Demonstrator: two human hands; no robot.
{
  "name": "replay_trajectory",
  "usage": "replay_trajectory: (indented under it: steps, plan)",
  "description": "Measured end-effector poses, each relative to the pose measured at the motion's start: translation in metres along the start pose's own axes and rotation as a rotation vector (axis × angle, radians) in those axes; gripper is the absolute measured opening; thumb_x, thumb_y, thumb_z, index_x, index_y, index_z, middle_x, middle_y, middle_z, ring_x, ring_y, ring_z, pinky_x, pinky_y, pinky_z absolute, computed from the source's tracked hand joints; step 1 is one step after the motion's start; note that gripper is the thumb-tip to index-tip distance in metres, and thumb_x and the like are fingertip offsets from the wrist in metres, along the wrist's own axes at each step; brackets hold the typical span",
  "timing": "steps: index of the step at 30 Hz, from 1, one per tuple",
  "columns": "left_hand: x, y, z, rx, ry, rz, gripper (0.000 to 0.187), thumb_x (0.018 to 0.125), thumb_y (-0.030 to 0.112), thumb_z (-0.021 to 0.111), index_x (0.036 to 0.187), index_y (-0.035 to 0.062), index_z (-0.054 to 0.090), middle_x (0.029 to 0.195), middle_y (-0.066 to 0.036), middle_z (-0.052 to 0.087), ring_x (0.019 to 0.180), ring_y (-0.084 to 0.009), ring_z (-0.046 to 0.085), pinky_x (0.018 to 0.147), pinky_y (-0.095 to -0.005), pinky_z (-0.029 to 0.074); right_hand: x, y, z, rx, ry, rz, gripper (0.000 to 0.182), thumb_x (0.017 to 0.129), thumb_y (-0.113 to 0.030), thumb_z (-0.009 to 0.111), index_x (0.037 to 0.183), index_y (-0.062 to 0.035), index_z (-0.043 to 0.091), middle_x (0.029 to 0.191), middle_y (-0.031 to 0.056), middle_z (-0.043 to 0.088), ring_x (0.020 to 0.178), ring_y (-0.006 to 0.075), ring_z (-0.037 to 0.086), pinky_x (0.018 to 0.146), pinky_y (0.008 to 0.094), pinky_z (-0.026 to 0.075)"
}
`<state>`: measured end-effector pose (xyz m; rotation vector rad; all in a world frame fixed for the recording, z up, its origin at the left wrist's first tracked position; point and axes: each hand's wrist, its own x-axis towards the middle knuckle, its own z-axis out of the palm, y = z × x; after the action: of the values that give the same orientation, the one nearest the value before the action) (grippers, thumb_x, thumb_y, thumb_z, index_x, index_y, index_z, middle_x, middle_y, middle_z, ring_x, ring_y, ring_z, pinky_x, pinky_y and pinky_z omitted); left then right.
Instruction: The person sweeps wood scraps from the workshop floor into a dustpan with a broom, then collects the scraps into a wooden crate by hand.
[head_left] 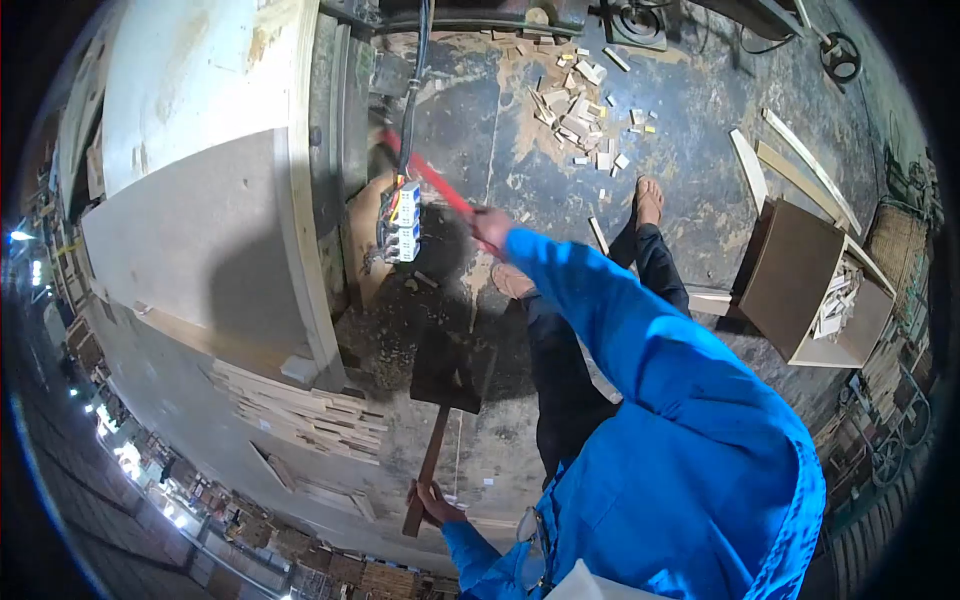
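My right hand [490,230] is closed around a red stick [436,181], slightly blurred, which slants up and left over the floor. Its far end is hidden by the cables and machine edge. Lower down, my left hand [438,504] grips the brown wooden handle of a dustpan [446,368]. The dark, flat pan lies on the floor in front of my legs, among wood crumbs and dust. Just left of the red stick hangs a white and blue switch box [405,222] on black cables. A tan heap [366,235] shows behind it, along the machine's base.
A large pale-topped bench or machine [200,210] fills the left. Stacked wood strips [310,412] lie below it. Scattered wood offcuts [577,115] cover the floor ahead. At right stand a brown box [795,275] with scraps inside and several long boards [800,170]. My bare feet [649,200] are on the floor.
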<state>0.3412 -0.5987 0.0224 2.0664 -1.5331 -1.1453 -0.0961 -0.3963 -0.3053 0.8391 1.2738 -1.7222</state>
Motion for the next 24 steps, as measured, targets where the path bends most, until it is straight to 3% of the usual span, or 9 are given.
replay_trajectory:
  steps: [4,5,7,10,12,17,20,22,24]
  plan:
    - [0.023,-0.015,-0.002,-0.001,-0.117,0.184,0.035,0.094,0.022,0.072,0.122,0.0121,0.053,0.126,-0.011,0.059,0.115,-0.0255,0.058,0.095,-0.0417,0.055,-0.103,0.052,-0.077,0.086,0.228,0.049,0.033,0.104,-0.031,0.058,0.130,-0.0116,0.065,0.063,-0.0052,0.047,0.045,0.0086,0.042,0.039,0.0281,0.032]
    - [0.016,-0.010,0.004,0.013,-0.153,0.176,0.035,0.094,0.021,0.072,0.123,0.0121,0.053,0.126,-0.011,0.059,0.114,-0.0251,0.059,0.095,-0.0421,0.055,-0.137,0.066,-0.099,0.223,0.180,0.053,0.034,0.106,-0.033,0.056,0.132,-0.0133,0.064,0.062,-0.0056,0.046,0.044,0.0083,0.042,0.038,0.0280,0.032]
    - [0.012,-0.009,0.006,0.023,-0.222,0.153,0.026,0.096,0.018,0.071,0.118,0.0162,0.058,0.138,-0.010,0.059,0.122,-0.0252,0.057,0.095,-0.0400,0.055,-0.202,0.084,-0.126,0.117,0.259,0.001,0.033,0.108,-0.035,0.052,0.133,-0.0162,0.062,0.062,-0.0050,0.045,0.042,0.0082,0.042,0.036,0.0287,0.033]
    - [0.001,-0.007,0.011,0.032,-0.247,0.149,0.024,0.096,0.018,0.071,0.116,0.0157,0.058,0.138,-0.010,0.058,0.123,-0.0254,0.057,0.095,-0.0410,0.055,-0.291,0.078,-0.136,-0.012,0.256,0.006,0.034,0.109,-0.034,0.051,0.138,-0.0194,0.058,0.062,-0.0056,0.044,0.043,0.0083,0.043,0.038,0.0279,0.034]
    - [0.003,-0.014,0.008,0.013,-0.235,0.144,0.029,0.096,0.019,0.071,0.120,0.0139,0.056,0.138,-0.012,0.058,0.119,-0.0253,0.059,0.092,-0.0400,0.057,-0.327,0.058,-0.121,-0.057,0.221,0.171,0.038,0.109,-0.035,0.050,0.145,-0.0221,0.054,0.064,-0.0056,0.046,0.047,0.0075,0.044,0.042,0.0271,0.037]
    - [-0.004,-0.019,0.012,0.008,-0.213,0.121,0.035,0.096,0.021,0.073,0.124,0.0119,0.054,0.136,-0.012,0.059,0.116,-0.0251,0.059,0.091,-0.0396,0.058,-0.189,0.021,-0.069,-0.180,-0.131,-0.073,0.043,0.106,-0.045,0.052,0.137,-0.0176,0.063,0.069,0.0003,0.056,0.054,0.0069,0.050,0.047,0.0295,0.039]
    - [-0.006,-0.023,0.016,0.025,-0.244,0.147,0.035,0.095,0.022,0.073,0.124,0.0118,0.054,0.133,-0.012,0.059,0.117,-0.0245,0.059,0.091,-0.0390,0.057,-0.054,-0.012,-0.033,-0.335,-0.021,-0.169,0.041,0.103,-0.042,0.055,0.100,-0.0052,0.073,0.062,0.0068,0.061,0.045,0.0176,0.055,0.044,0.0392,0.044]
    - [-0.011,-0.018,0.009,0.042,-0.217,0.150,0.030,0.094,0.018,0.071,0.119,0.0126,0.055,0.134,-0.009,0.059,0.121,-0.0242,0.057,0.094,-0.0394,0.054,-0.011,-0.042,-0.019,-0.283,0.024,0.062,0.039,0.103,-0.039,0.057,0.104,-0.0039,0.073,0.064,0.0081,0.062,0.046,0.0180,0.056,0.042,0.0391,0.043]
    - [-0.011,-0.015,0.007,0.049,-0.202,0.164,0.032,0.094,0.017,0.071,0.121,0.0117,0.055,0.133,-0.009,0.060,0.120,-0.0231,0.057,0.092,-0.0374,0.054,-0.028,-0.034,-0.035,-0.078,0.126,-0.005,0.036,0.103,-0.037,0.057,0.108,-0.0041,0.072,0.062,0.0061,0.060,0.045,0.0173,0.053,0.041,0.0384,0.041]
